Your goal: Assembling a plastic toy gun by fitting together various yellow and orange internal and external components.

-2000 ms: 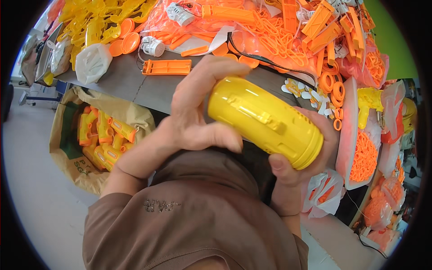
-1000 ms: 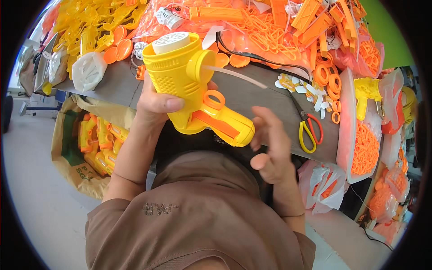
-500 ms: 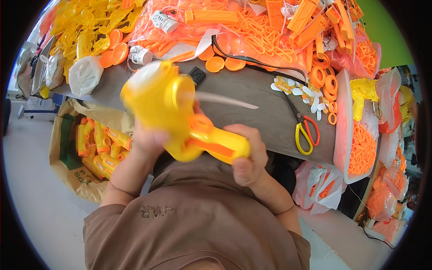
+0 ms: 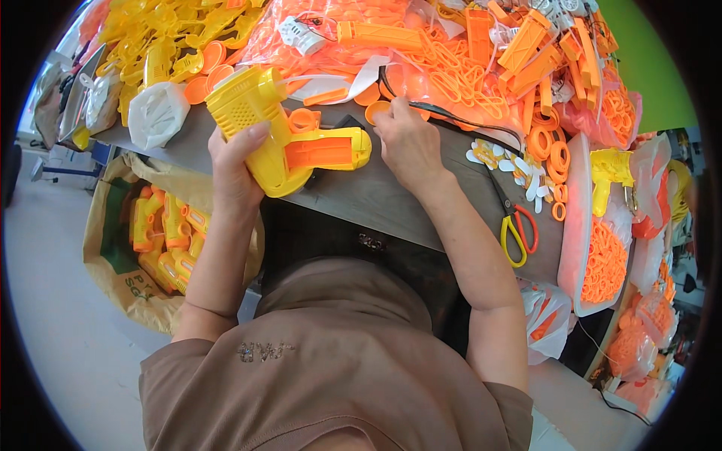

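Left grip (image 4: pixel 238 159) around yellow toy (image 4: pixel 274 146), right grip (image 4: pixel 410 149), closure unclear, at orange cap (image 4: pixel 374 112); toys (image 4: pixel 176 228) in bag (image 4: pixel 113 263)

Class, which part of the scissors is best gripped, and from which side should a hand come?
The scissors are probably best taken by the red and yellow handle loops, from the near edge of the table: the loops lie toward it, while the dark blades point away.

Scissors (image 4: pixel 512 213) on table (image 4: pixel 361 194), right of toy gun (image 4: pixel 275 143)
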{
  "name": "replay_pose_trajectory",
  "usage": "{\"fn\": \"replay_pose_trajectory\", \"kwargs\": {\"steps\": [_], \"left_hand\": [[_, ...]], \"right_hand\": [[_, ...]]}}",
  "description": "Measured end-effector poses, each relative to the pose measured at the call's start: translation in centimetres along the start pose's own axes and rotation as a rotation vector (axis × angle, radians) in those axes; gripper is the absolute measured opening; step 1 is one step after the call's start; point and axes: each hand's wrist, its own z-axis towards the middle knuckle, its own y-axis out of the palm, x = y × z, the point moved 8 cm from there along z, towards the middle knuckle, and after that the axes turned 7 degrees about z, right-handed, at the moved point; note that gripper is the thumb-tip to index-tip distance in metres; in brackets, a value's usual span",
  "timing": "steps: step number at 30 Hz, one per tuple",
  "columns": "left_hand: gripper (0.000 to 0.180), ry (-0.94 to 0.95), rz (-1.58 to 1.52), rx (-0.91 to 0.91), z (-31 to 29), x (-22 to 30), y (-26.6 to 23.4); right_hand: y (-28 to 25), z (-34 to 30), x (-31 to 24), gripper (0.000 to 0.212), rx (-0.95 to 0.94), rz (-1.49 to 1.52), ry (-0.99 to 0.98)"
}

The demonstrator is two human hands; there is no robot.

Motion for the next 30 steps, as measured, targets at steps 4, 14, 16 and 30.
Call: {"fn": "replay_pose_trajectory", "kwargs": {"steps": [4,14,16,30], "left_hand": [[0.046,0.003,-0.02,-0.011,0.3,0.0,-0.5],[0.045,-0.102,-0.102,-0.064,0.0,-1.3,2.8],[0.047,-0.161,-0.103,-0.098,-0.3,-1.8,3.8],[0.051,-0.293,-0.215,-0.234,-1.5,-3.6,5.8]], "right_hand": [[-0.9,-1.0,-0.5,0.01,0.027,0.046,-0.096],[-7.3,-5.4,-2.6,0.021,-0.173,0.546,-0.048],[-8.2,-5.4,-2.6,0.023,-0.092,0.549,-0.059],[-5.7,-10.1,-1.7,0.048,0.166,1.336,0.484]]}}
